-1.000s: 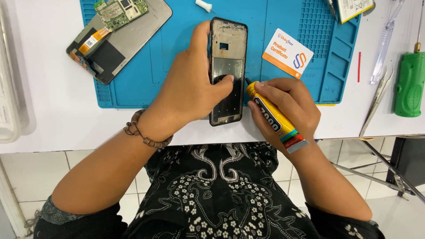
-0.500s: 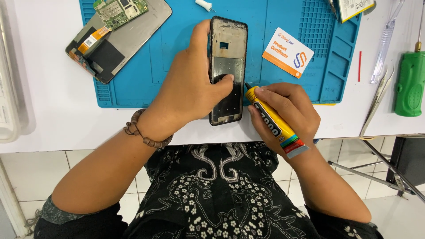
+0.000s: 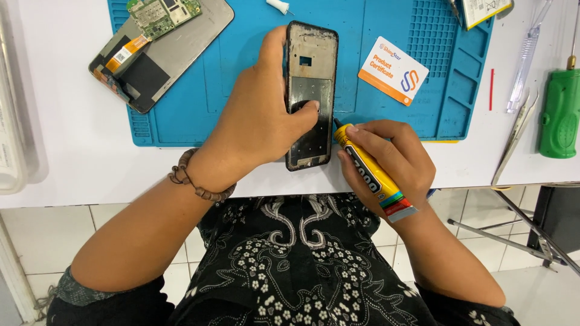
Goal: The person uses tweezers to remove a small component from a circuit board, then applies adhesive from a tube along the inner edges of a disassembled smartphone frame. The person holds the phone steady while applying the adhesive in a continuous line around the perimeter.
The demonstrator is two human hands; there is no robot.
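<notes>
Left hand (image 3: 257, 121) laid over the black phone frame (image 3: 310, 96), fingers curled around its left edge, thumb pressed flat on the inner plate, gripping it against the blue work mat (image 3: 386, 115). Frame lying upright along the mat's near middle, lower end jutting past the mat's front edge onto the white bench (image 3: 66, 157). Beaded bracelet (image 3: 196, 184) around the left wrist.

Right hand (image 3: 389, 160) just right of the frame, closed around a yellow glue tube (image 3: 368, 166), black nozzle touching the frame's right edge about halfway down, crimped tail with coloured stripes sticking out toward the body.

Right of the frame, on the mat: a white and orange card (image 3: 393, 70), lying tilted. Left of the frame, half on the mat's far left corner: a phone back panel (image 3: 163, 57) face down, with a green circuit board (image 3: 163, 12) and an orange flex strip on top. Beyond the frame, near the mat's far edge: a small white cap (image 3: 278, 6). Well right of the frame, off the mat: metal tweezers (image 3: 516, 139), a clear pen-like tool (image 3: 528, 57), and a green-handled screwdriver (image 3: 559, 111).
</notes>
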